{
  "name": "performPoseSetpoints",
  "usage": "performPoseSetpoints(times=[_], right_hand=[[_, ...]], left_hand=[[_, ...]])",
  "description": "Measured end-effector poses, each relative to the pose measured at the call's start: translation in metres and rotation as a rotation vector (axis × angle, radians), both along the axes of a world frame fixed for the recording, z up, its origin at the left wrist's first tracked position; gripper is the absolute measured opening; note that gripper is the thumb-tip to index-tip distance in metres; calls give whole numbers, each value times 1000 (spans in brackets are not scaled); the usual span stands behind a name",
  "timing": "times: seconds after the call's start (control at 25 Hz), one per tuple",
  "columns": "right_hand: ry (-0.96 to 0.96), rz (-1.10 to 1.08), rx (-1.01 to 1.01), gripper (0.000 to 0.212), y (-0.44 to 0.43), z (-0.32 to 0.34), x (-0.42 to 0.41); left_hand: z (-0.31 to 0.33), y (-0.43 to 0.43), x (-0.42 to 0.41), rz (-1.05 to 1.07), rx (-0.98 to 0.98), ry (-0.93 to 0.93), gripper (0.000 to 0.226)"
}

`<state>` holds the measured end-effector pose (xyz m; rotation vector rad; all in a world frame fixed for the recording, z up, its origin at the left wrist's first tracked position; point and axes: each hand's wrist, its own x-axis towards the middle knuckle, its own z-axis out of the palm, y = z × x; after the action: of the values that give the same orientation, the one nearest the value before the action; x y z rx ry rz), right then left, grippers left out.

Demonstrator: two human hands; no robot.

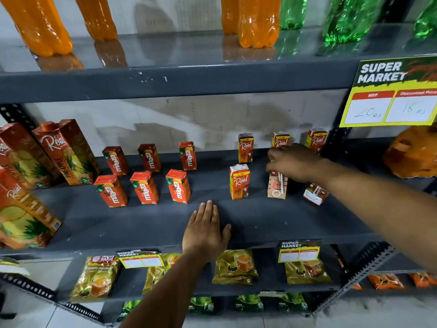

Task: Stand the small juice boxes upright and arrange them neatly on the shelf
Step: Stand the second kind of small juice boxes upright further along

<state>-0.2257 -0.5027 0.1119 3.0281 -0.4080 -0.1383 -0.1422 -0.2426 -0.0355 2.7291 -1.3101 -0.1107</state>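
Observation:
On the grey middle shelf several small red Maaza boxes stand upright in two rows at centre left. To their right stand small orange Real boxes, two rows deep. My right hand grips the top of one small Real box, its back with the straw facing me, standing about upright. Just right of it another small box lies tilted on the shelf. My left hand rests flat on the shelf's front, fingers apart, holding nothing.
Tall Real pineapple cartons crowd the shelf's left end. Orange and green bottles stand on the shelf above. A yellow price sign hangs at upper right. Tea packets fill the shelf below, and an orange bag sits at far right.

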Motion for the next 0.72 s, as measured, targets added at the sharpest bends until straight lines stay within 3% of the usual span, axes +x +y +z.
performPoseSetpoints(times=[0.16, 0.28, 0.36, 0.52, 0.72], right_hand=[[121, 209, -192, 54, -2, -3, 1], [179, 346, -410, 46, -10, 2, -4], [171, 410, -418, 50, -15, 4, -6], [155, 314, -262, 52, -16, 10, -7], [192, -53, -133, 58, -11, 9, 0]], left_hand=[[0, 0, 0, 2, 6, -1, 74], [-1, 0, 1, 4, 10, -2, 74], [-1, 0, 1, 6, 9, -4, 74], [0, 0, 0, 6, 4, -1, 74], [0, -1, -1, 11, 0, -8, 74]])
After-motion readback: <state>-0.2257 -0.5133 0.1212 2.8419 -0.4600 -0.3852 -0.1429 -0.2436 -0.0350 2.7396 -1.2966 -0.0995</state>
